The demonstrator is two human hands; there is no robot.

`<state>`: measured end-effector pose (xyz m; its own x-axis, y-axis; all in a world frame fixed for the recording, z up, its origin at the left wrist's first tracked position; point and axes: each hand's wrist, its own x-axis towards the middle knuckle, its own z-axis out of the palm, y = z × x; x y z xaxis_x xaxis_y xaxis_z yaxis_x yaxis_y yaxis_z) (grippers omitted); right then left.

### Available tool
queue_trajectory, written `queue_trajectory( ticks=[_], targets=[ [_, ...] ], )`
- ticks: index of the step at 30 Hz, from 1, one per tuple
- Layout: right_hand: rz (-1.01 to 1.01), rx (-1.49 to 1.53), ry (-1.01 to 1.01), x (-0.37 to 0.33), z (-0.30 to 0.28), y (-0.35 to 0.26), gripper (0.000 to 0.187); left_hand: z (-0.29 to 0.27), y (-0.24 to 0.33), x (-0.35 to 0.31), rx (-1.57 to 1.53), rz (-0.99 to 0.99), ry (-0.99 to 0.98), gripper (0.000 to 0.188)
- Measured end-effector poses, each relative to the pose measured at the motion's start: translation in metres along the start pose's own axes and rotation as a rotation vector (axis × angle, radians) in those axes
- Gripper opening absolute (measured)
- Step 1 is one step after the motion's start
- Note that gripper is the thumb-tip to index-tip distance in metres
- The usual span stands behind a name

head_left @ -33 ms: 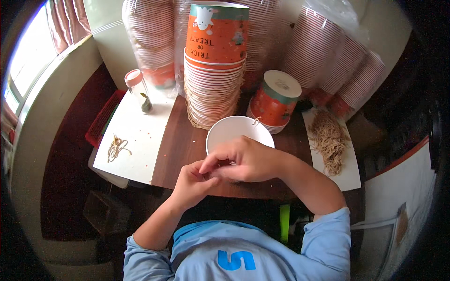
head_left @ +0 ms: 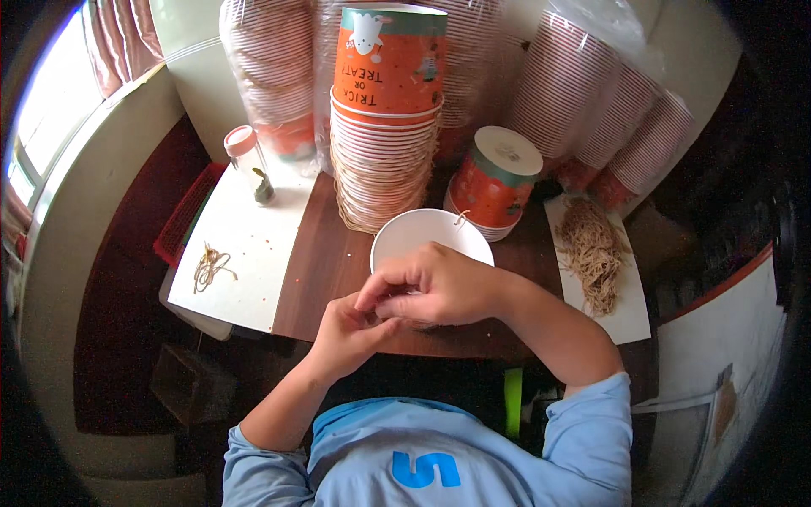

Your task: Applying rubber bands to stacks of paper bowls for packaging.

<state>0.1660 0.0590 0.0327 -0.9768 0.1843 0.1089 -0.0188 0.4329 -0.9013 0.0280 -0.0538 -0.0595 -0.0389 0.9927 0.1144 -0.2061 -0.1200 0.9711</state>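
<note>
Just in front of me on the brown tabletop is a white-lined paper bucket (head_left: 405,230), its open mouth facing up. A thin twisted cord (head_left: 461,218) pokes through its far right rim. My right hand (head_left: 435,283) reaches across the near side of the bucket, thumb and fingers closed together. Against its fingertips, my left hand (head_left: 348,332) is closed as well, lower and to the left, at the near rim. Whatever the fingertips pinch is hidden behind the fingers. The bucket's near side is covered by both hands.
Behind stands a tall stack of upturned orange buckets (head_left: 389,63) with cord handles. A shorter stack (head_left: 494,182) is to its right. Twisted cords lie in a bundle (head_left: 591,253) at right and a loose coil (head_left: 213,267) at left. A lidded clear bottle (head_left: 251,165) stands far left.
My right hand has shifted very slightly left, with its fingers moving a little against my left hand. The bucket and the stacks stay put.
</note>
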Motion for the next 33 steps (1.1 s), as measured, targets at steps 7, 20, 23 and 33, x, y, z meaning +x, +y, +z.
queue_trajectory(
  ticks=[7,20,23,33],
  targets=[
    [-0.030,-0.447,0.400,0.003,0.001,0.031,0.015,-0.004,-0.004,-0.003,0.041,-0.033,-0.040,0.013],
    [-0.054,-0.576,0.357,-0.042,0.026,0.035,0.010,-0.013,-0.012,-0.005,-0.153,-0.009,-0.075,0.009],
    [-0.061,-0.665,0.354,-0.040,0.033,0.033,0.010,-0.014,-0.012,-0.006,-0.118,0.027,-0.081,0.009],
    [0.044,-0.781,0.397,-0.054,0.073,0.007,0.014,-0.002,0.001,-0.021,0.879,0.588,0.247,0.019]
  ],
)
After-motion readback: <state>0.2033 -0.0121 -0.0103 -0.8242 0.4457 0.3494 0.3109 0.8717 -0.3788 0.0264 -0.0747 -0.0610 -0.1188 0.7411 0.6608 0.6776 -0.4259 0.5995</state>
